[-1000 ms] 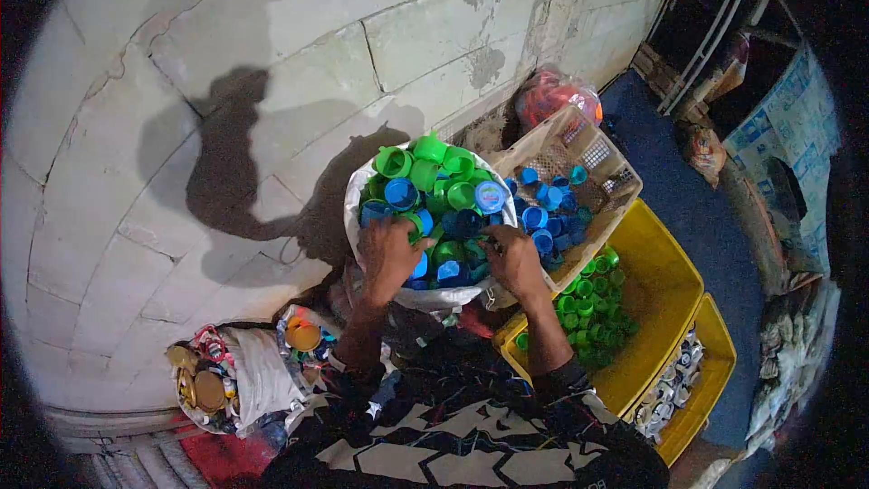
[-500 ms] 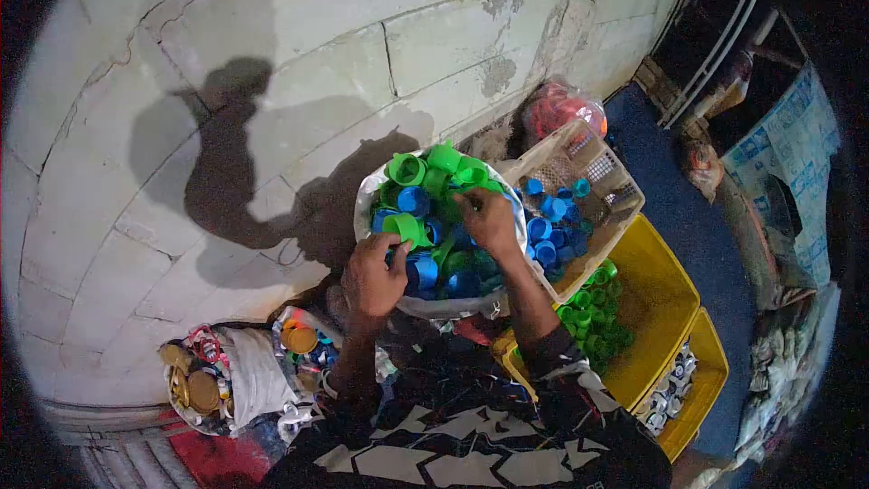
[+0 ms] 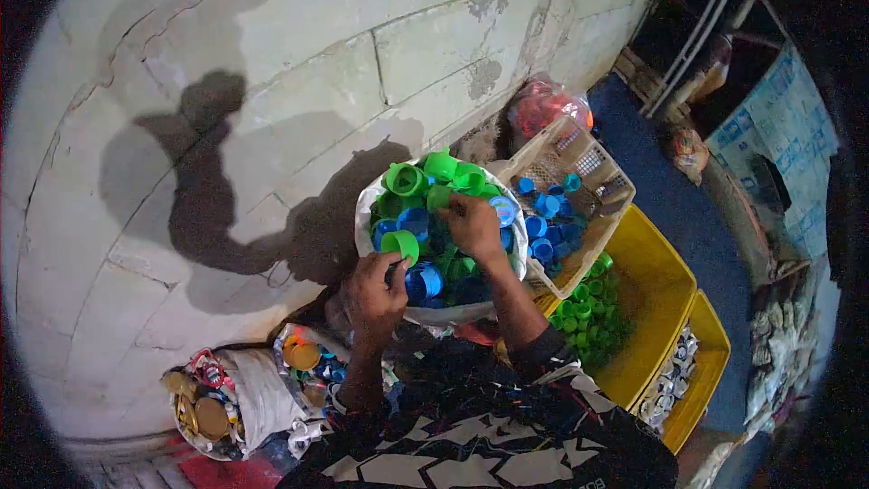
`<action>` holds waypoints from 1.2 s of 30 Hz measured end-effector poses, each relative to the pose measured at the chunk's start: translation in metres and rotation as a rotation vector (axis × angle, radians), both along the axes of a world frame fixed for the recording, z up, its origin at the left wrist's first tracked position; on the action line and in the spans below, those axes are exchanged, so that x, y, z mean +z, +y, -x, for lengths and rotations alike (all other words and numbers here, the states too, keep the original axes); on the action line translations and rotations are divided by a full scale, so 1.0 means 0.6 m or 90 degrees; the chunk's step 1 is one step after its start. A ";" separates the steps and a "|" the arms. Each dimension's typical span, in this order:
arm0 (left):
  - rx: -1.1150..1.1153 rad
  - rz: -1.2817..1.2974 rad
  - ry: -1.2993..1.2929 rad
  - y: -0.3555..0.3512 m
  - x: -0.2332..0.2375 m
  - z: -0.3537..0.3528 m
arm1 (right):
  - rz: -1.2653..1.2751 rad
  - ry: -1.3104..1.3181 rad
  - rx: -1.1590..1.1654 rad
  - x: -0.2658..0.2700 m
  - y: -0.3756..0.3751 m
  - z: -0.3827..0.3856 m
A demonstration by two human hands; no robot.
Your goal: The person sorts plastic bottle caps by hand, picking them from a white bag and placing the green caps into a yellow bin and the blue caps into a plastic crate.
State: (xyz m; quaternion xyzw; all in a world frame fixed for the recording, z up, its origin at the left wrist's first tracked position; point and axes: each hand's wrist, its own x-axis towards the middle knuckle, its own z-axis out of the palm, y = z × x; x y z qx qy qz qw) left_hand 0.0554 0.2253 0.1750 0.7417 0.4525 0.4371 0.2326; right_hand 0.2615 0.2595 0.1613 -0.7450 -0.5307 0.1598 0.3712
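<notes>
A white sack [image 3: 520, 249] full of green and blue plastic caps stands in front of me. At its near left edge, my left hand [image 3: 375, 290] pinches a bright green cap [image 3: 401, 245] between thumb and fingers. Over the middle of the pile is my right hand [image 3: 476, 228], its fingers closed on a darker green cap [image 3: 438, 197]. Large green caps [image 3: 405, 179] lie at the far side of the pile, with blue caps [image 3: 423, 282] nearer me. A blue lid with a pale printed top [image 3: 502, 210] rests just right of my right hand.
To the right are a beige crate [image 3: 621, 188] of blue caps, a yellow bin [image 3: 665, 258] with green caps and another yellow bin [image 3: 709, 344] holding whitish pieces. A bag of red items [image 3: 548, 110] sits behind. Mixed lids fill a sack [image 3: 258, 387] at left, below the wall [image 3: 262, 63].
My right hand has shifted slightly left, and a green cap now shows at its fingertips. The blue printed lid has come into sight beside it. My left hand still holds its green cap.
</notes>
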 end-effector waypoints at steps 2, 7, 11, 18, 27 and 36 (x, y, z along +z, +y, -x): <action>-0.031 -0.025 0.005 0.006 0.003 -0.009 | -0.026 0.026 -0.003 0.020 -0.028 -0.011; -0.136 -0.052 -0.017 -0.002 0.022 -0.082 | -0.146 0.043 -0.055 0.055 -0.128 -0.063; -0.305 -0.045 -0.038 -0.048 0.040 -0.183 | -0.180 -0.040 -0.202 0.057 -0.262 -0.113; -0.613 0.127 0.153 -0.218 -0.111 -0.372 | 0.062 0.012 -0.441 -0.132 -0.544 -0.193; -0.798 0.091 0.316 -0.376 -0.231 -0.593 | 0.116 -0.036 -0.568 -0.267 -0.759 -0.298; -0.779 0.091 0.216 -0.394 -0.131 -0.690 | 0.131 -0.055 -0.565 -0.125 -0.716 -0.447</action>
